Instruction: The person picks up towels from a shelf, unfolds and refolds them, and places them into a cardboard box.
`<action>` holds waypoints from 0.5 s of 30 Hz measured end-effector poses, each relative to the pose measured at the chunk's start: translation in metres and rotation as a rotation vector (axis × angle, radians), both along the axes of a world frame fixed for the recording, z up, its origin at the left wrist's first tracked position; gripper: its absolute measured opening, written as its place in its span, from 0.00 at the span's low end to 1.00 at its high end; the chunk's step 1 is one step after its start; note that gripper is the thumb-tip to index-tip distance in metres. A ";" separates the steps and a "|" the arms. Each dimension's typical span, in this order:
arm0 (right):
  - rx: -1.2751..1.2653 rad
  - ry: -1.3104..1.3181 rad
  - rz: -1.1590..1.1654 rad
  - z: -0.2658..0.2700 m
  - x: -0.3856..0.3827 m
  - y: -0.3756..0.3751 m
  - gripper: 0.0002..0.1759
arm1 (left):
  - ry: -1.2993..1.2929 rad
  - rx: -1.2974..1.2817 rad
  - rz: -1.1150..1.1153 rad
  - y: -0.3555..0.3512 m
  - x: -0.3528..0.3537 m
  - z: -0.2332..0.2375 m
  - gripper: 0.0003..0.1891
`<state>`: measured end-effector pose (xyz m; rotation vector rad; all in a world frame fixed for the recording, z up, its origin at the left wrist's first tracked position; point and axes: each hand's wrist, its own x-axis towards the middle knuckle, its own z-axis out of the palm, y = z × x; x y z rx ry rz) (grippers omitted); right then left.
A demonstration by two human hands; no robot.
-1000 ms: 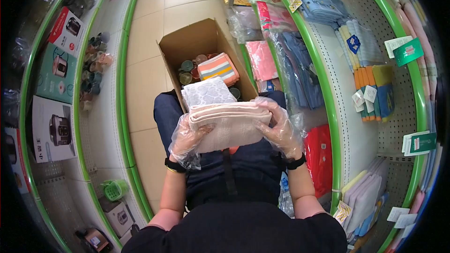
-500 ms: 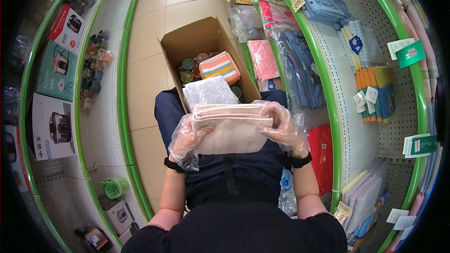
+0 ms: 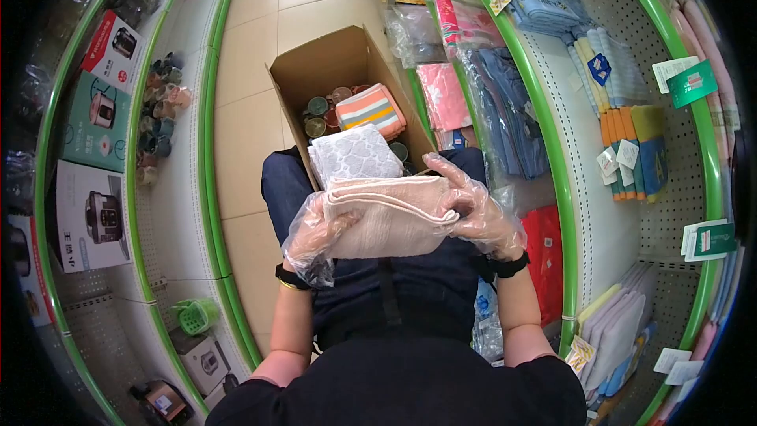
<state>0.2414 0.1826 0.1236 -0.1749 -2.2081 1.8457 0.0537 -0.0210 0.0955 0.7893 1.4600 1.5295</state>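
Note:
A folded pale pink towel (image 3: 386, 221) is held up over my lap. My left hand (image 3: 319, 229), in a clear plastic glove, grips its left end with the thumb on the near face. At the right end my right hand (image 3: 481, 217), gloved the same way, pinches the towel's corner between thumb and fingers, with one finger raised. Just beyond the towel stands an open cardboard box (image 3: 315, 63). Inside it are a white patterned towel (image 3: 355, 154), a striped orange, grey and white towel (image 3: 374, 113) and several glass jars or cups (image 3: 317, 106).
Shelves with green edges flank the aisle. Boxed cookers (image 3: 91, 217) and small cups (image 3: 162, 110) stand at left, with a green basket (image 3: 197, 315). On the right are folded towels (image 3: 615, 331), packaged clothes (image 3: 505, 110) and a red package (image 3: 544, 260).
My right hand has shifted its hold on the towel's right end, and a finger has lifted. The towel's upper right edge now slopes down. My left hand keeps its grip.

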 end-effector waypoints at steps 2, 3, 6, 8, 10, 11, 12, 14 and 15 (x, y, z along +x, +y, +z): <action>-0.068 0.028 -0.060 -0.004 -0.001 -0.002 0.12 | 0.081 0.001 -0.030 -0.001 -0.001 0.001 0.16; -0.070 0.028 -0.059 -0.009 -0.001 -0.002 0.12 | 0.036 0.009 -0.041 -0.002 -0.001 0.000 0.16; -0.186 0.042 -0.244 -0.019 -0.001 -0.006 0.11 | -0.031 0.006 -0.073 -0.003 -0.001 -0.001 0.16; -0.195 -0.041 -0.313 -0.021 0.001 -0.007 0.11 | -0.054 -0.007 -0.093 -0.004 -0.001 -0.003 0.17; -0.204 -0.124 -0.383 -0.028 0.001 -0.010 0.11 | 0.136 -0.008 -0.119 -0.002 -0.001 -0.009 0.19; -0.134 -0.132 -0.471 -0.035 -0.001 -0.012 0.10 | 0.136 -0.009 -0.119 -0.001 0.001 -0.014 0.19; -0.064 -0.141 -0.560 -0.039 -0.003 -0.014 0.10 | 0.130 0.012 -0.042 0.001 0.005 -0.017 0.19; 0.095 -0.107 -0.611 -0.042 -0.007 -0.018 0.11 | 0.054 0.007 0.092 0.005 0.013 -0.018 0.15; 0.254 -0.071 -0.656 -0.044 -0.008 -0.019 0.11 | 0.053 0.008 0.092 0.006 0.014 -0.024 0.15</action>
